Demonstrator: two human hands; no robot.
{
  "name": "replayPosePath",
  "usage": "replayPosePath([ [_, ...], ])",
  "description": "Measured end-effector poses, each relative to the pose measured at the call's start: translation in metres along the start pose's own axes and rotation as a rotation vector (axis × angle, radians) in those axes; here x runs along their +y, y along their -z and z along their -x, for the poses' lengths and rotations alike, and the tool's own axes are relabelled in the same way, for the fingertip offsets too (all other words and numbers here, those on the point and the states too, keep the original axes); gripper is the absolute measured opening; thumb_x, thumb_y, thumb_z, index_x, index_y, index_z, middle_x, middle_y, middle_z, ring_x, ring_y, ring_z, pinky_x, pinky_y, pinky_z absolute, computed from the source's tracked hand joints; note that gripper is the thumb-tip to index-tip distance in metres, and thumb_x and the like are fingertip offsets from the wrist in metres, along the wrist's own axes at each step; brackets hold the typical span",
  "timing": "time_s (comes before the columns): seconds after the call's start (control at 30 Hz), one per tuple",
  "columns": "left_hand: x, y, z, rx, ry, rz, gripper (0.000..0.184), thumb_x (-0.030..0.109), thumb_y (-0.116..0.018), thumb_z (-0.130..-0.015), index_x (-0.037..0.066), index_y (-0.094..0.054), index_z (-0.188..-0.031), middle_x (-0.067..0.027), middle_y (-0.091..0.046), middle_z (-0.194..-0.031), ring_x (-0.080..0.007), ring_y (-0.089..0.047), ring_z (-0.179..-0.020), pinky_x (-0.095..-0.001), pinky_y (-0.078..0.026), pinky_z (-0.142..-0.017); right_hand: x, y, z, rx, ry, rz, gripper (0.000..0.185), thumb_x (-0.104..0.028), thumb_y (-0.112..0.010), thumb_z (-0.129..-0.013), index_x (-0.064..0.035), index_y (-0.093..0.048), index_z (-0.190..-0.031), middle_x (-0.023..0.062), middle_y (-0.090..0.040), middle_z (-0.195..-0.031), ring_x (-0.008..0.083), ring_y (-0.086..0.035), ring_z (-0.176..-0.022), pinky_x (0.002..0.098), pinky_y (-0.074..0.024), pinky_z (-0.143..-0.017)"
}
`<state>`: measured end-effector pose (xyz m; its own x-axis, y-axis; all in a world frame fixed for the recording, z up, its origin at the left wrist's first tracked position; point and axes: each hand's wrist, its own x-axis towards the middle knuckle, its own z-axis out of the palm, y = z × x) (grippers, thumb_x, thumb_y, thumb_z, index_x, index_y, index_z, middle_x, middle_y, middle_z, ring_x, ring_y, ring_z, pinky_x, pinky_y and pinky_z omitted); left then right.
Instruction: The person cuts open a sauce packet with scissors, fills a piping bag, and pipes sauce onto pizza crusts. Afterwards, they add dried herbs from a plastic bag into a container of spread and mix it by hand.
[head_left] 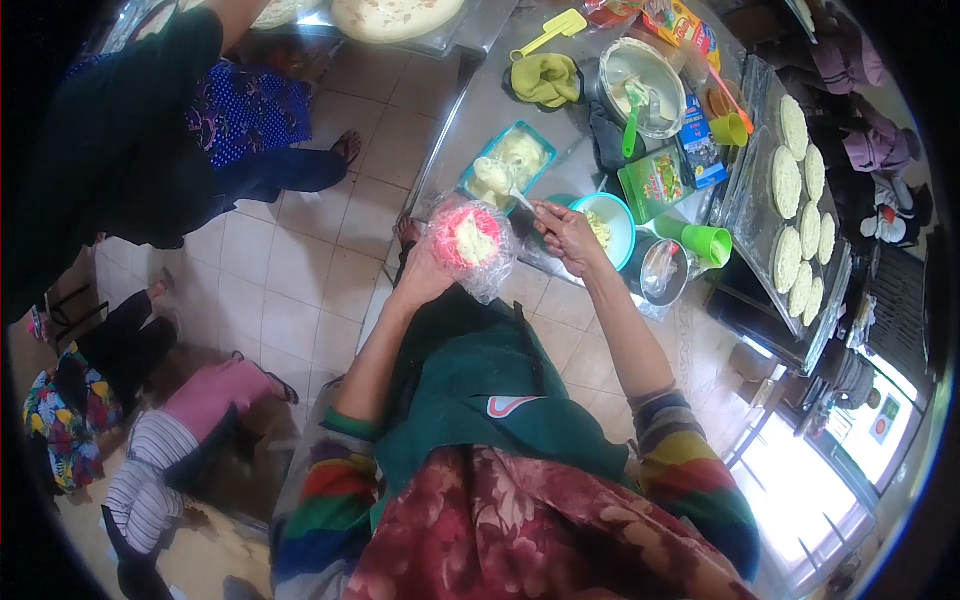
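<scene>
My left hand (426,270) is closed around a pink cup-like container (452,220) with clear plastic (497,275) spread over its edges. Pale creamy mix (478,244) lies inside it. My right hand (568,238) grips a spoon (520,198), whose head carries a lump of the same pale mix. That lump is just above the near edge of a blue rectangular tub (548,146), which also holds creamy mix. Close to my right hand stands a light-blue bowl (628,222) with yellowish contents.
A large pot (680,95) with a green-handled utensil (631,130), a green cloth (546,80) and a yellow spatula (550,33) sit on the metal table. Green cups (708,245) and a metal pot (662,272) are at right. A tray (765,215) bears several flat dough pieces. People stand at left.
</scene>
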<state>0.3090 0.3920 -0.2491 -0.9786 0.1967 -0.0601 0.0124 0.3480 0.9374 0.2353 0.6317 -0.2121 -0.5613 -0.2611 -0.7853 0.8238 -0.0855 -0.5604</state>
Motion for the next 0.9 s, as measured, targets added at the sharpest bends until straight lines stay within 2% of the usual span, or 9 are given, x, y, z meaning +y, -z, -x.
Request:
replayPosePath([
  [0.13,0.006,0.006,0.002,0.049,0.123,0.039,0.060,0.025,-0.073,-0.072,0.004,-0.050,-0.123,-0.0161,-0.049,-0.128,-0.0308,-0.048,-0.117,-0.0363,-0.037,-0.099,-0.004,0.011,0.007,0.008,0.040,-0.019,0.026,-0.019,-0.056,-0.092,-0.0042,-0.056,-0.113,-0.0035,-0.047,-0.069,0.0002,-0.033,-0.046,0.0146,-0.0235,-0.037],
  [0.37,0.019,0.014,-0.011,0.133,0.085,-0.044,0.059,0.026,-0.072,-0.073,0.004,-0.051,-0.122,-0.0148,-0.054,-0.119,-0.0293,-0.053,-0.109,-0.0366,-0.042,-0.092,-0.024,0.013,0.035,-0.018,0.101,0.040,0.028,-0.019,-0.057,-0.092,-0.0030,-0.056,-0.114,-0.0037,-0.050,-0.069,-0.0005,-0.032,-0.046,0.0148,-0.0224,-0.038],
  [0.47,0.039,0.017,-0.020,0.171,0.113,-0.001,0.057,0.023,-0.072,-0.073,0.003,-0.051,-0.122,-0.0137,-0.055,-0.119,-0.0270,-0.054,-0.110,-0.0353,-0.042,-0.092,-0.037,-0.004,0.057,-0.058,0.138,0.137,0.025,-0.016,-0.057,-0.091,-0.0005,-0.059,-0.111,-0.0032,-0.050,-0.068,0.0016,-0.037,-0.051,0.0161,-0.0295,-0.044],
  [0.57,0.048,0.016,-0.021,0.211,0.125,0.053,0.056,0.017,-0.072,-0.072,0.003,-0.051,-0.122,-0.0120,-0.057,-0.119,-0.0230,-0.055,-0.110,-0.0338,-0.043,-0.093,-0.022,-0.034,0.066,0.046,0.517,0.424,0.021,-0.012,-0.056,-0.091,0.0012,-0.062,-0.106,-0.0035,-0.049,-0.068,0.0051,-0.043,-0.058,0.0193,-0.0369,-0.053],
  [0.6,0.047,0.015,-0.020,0.204,0.128,0.049,0.055,0.016,-0.072,-0.072,0.003,-0.051,-0.121,-0.0120,-0.058,-0.117,-0.0228,-0.056,-0.109,-0.0336,-0.043,-0.092,-0.019,-0.048,0.076,0.094,0.581,0.507,0.019,-0.007,-0.054,-0.091,0.0013,-0.064,-0.104,-0.0010,-0.050,-0.069,0.0082,-0.047,-0.065,0.0224,-0.0403,-0.060],
  [0.63,0.046,0.013,-0.019,0.197,0.131,0.045,0.053,0.015,-0.072,-0.072,0.003,-0.052,-0.120,-0.0119,-0.058,-0.116,-0.0227,-0.057,-0.107,-0.0335,-0.044,-0.091,-0.007,-0.049,0.071,0.159,0.748,0.737,0.025,0.000,-0.056,-0.085,-0.0018,-0.063,-0.109,0.0041,-0.051,-0.071,0.0129,-0.050,-0.064,0.0243,-0.0414,-0.059],
  [0.73,0.049,0.007,-0.017,0.269,0.166,0.084,0.048,0.013,-0.070,-0.073,0.002,-0.053,-0.117,-0.0117,-0.061,-0.110,-0.0228,-0.059,-0.104,-0.0336,-0.045,-0.089,0.015,-0.056,0.079,0.265,1.028,1.181,0.045,0.007,-0.058,-0.072,-0.0061,-0.061,-0.115,0.0084,-0.051,-0.076,0.0200,-0.053,-0.066,0.0288,-0.0437,-0.060],
  [0.83,0.038,0.007,-0.014,0.235,0.098,-0.004,0.043,0.011,-0.067,-0.075,0.001,-0.054,-0.115,-0.0118,-0.062,-0.108,-0.0226,-0.059,-0.102,-0.0336,-0.045,-0.089,0.024,-0.055,0.084,0.289,1.161,1.329,0.062,0.009,-0.059,-0.062,-0.0103,-0.058,-0.121,0.0082,-0.052,-0.080,0.0245,-0.054,-0.068,0.0328,-0.0454,-0.060],
  [0.9,0.039,0.005,-0.013,0.285,0.098,0.084,0.036,0.012,-0.065,-0.074,0.003,-0.059,-0.109,-0.0131,-0.063,-0.105,-0.0274,-0.059,-0.101,-0.0353,-0.046,-0.086,0.022,-0.052,0.088,0.275,1.166,1.371,0.064,0.008,-0.059,-0.060,-0.0107,-0.058,-0.121,0.0073,-0.052,-0.081,0.0236,-0.055,-0.071,0.0336,-0.0458,-0.061],
])
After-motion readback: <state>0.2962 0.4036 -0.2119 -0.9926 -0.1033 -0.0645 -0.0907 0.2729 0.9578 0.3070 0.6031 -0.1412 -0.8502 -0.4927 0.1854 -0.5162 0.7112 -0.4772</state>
